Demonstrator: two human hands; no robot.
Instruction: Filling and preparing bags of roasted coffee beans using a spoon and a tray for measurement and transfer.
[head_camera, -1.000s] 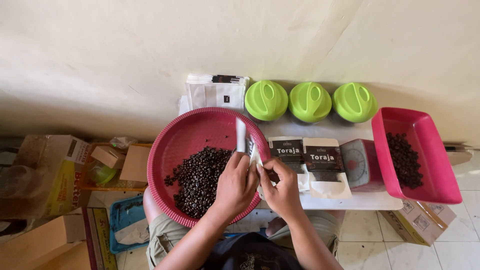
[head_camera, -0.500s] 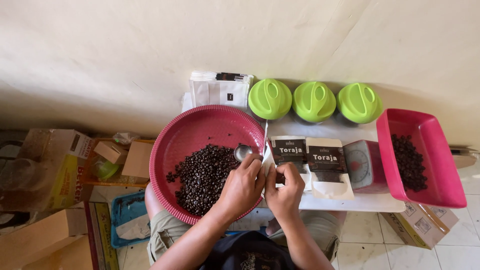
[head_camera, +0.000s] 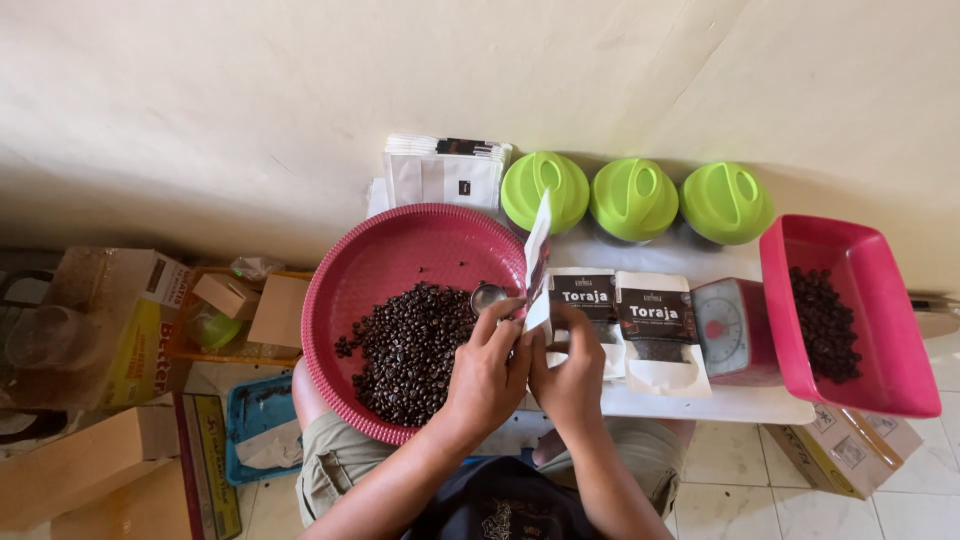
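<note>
Pouch upright in both my hands.
My left hand and right hand pinch its lower edge, just right of the red basin of coffee beans; 2 filled pouches lie further right.

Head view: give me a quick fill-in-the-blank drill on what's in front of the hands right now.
1. Both hands, left hand and right hand, hold a white ____ upright.
2. The round red basket holds dark coffee ____.
3. Against the wall stand ____ jars with green lids.
4. The red rectangular tray of beans sits on top of a kitchen ____.

Missing words: pouch; beans; three; scale
</note>
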